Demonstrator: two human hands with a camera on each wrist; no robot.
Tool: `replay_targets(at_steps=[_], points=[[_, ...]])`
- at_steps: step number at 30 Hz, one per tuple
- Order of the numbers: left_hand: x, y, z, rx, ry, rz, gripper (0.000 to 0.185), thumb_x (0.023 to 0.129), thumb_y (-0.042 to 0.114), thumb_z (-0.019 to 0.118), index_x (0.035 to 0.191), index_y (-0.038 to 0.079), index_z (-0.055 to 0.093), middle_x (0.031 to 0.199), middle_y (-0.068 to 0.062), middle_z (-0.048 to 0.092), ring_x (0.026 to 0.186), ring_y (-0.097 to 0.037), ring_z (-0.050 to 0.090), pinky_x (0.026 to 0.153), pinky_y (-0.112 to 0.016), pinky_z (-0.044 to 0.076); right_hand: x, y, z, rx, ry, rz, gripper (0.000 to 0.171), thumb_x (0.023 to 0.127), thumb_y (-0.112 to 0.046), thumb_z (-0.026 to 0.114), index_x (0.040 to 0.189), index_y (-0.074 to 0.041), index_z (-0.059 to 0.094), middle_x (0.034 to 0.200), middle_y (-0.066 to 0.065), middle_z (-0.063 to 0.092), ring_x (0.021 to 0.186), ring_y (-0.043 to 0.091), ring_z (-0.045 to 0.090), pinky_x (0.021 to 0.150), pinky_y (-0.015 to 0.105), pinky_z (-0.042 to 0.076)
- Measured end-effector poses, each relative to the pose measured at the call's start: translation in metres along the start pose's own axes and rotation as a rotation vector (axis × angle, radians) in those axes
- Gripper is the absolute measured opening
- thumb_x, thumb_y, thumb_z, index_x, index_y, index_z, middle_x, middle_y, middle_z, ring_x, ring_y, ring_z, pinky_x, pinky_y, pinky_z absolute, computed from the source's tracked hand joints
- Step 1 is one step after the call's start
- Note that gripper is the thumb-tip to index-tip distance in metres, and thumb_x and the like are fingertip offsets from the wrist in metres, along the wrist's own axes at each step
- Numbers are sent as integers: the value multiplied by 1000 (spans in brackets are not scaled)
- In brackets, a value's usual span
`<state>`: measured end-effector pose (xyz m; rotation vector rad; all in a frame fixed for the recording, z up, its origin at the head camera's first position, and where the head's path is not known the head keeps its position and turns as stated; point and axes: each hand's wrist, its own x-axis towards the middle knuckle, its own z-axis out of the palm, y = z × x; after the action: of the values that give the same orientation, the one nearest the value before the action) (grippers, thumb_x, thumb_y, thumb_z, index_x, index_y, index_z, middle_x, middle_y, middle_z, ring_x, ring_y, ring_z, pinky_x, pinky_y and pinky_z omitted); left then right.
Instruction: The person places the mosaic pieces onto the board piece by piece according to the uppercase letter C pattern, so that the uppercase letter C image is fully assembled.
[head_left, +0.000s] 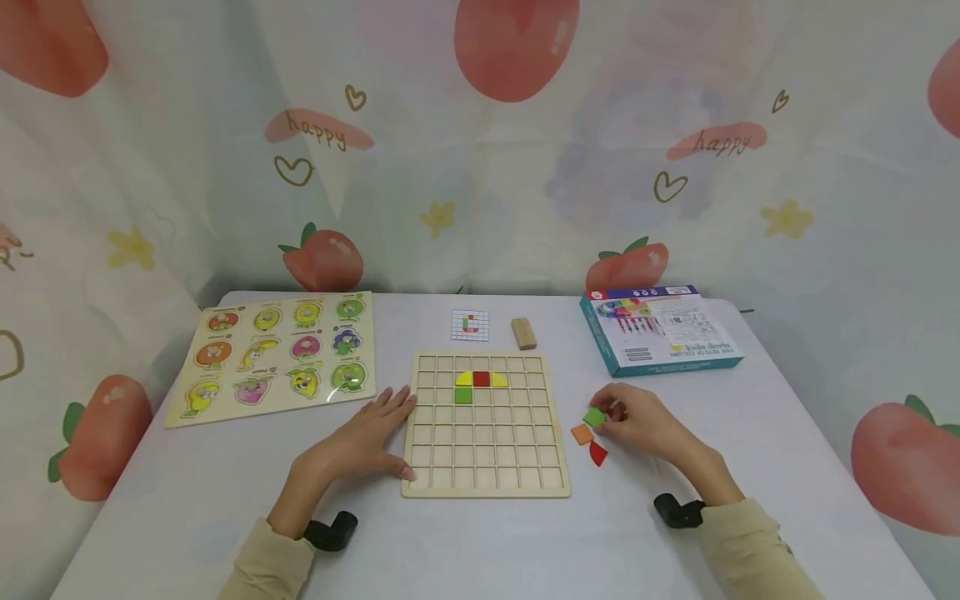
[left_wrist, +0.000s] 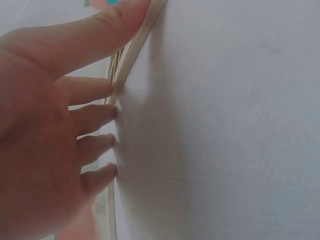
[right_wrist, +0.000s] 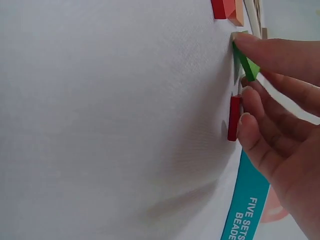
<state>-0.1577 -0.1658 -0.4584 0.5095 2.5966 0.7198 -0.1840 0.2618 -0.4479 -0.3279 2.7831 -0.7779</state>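
**Green tile coming up off the desk, grid board being braced**

I am watching my right hand (head_left: 637,421) pinching a small green tile (head_left: 595,417) at about 3 o'clock from the wooden grid board (head_left: 485,481), just off its right edge. In the right wrist view the green tile (right_wrist: 246,61) is tipping up on one edge between thumb and fingertip, so the fingers are clamping on it, not merely touching. An orange tile (head_left: 581,433) and a red quarter-round tile (head_left: 597,453) are lying on the desk (head_left: 480,542) just beside it, toward 7 o'clock of the hand.

My left hand (head_left: 367,437) is lying flat with straight fingers at the board's 9 o'clock edge, fingertips touching the rim and holding nothing; the left wrist view is showing the same fingers (left_wrist: 95,115) pressing against the board's edge (left_wrist: 131,50).

I am judging the tile as light, stiff and thin, probably painted wood, smooth enough to slide on the cloth-covered desk. Being flat, it is best tipped up by one edge and then taken across two opposite edges, leaving the faces free for dropping it into a cell. It looks sturdy rather than fragile.

On the board, yellow, red and green pieces (head_left: 480,380) are sitting near 12 o'clock. Beyond them I am seeing a pattern card (head_left: 470,325), a wooden block (head_left: 523,332), a blue box (head_left: 660,327) at 2 o'clock and a fruit puzzle (head_left: 273,354) at 10 o'clock
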Motion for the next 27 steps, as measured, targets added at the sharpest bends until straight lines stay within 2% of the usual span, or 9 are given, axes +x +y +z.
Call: replay_targets(at_steps=[6, 14, 20, 27], points=[[-2, 2, -2, -3, -1, 12, 109, 76, 34, 91, 162, 4, 30, 172, -13, 17, 160, -39, 7, 130, -55, 10, 0, -1, 3, 6, 39, -22, 15, 92, -11, 76, 106, -9, 70, 91, 0, 68, 85, 17, 58, 71, 19, 53], [-3, 3, -3, -17, 2, 12, 110, 75, 34, 92, 161, 3, 31, 172, -14, 18, 160, -39, 8, 130, -55, 11, 4, -12, 6, 46, 102, -96, 18, 94, -7, 72, 112, -6, 72, 99, 3, 73, 86, 16, 62, 73, 17, 54], [-3, 2, -2, -8, -5, 13, 109, 76, 34, 91, 162, 4, 30, 172, -13, 17, 160, -38, 7, 130, -54, 10, 6, -25, 13, 98, 83, -95, 19, 96, -6, 69, 114, -6, 72, 103, 4, 74, 86, 16, 62, 72, 18, 55], [-2, 4, -2, -13, -4, 4, 109, 75, 33, 91, 161, 4, 31, 172, -13, 18, 160, -38, 7, 130, -54, 10, 9, -37, 20, 146, 46, -84, 21, 97, -12, 71, 117, -9, 72, 100, 1, 73, 87, 17, 64, 74, 20, 57]])
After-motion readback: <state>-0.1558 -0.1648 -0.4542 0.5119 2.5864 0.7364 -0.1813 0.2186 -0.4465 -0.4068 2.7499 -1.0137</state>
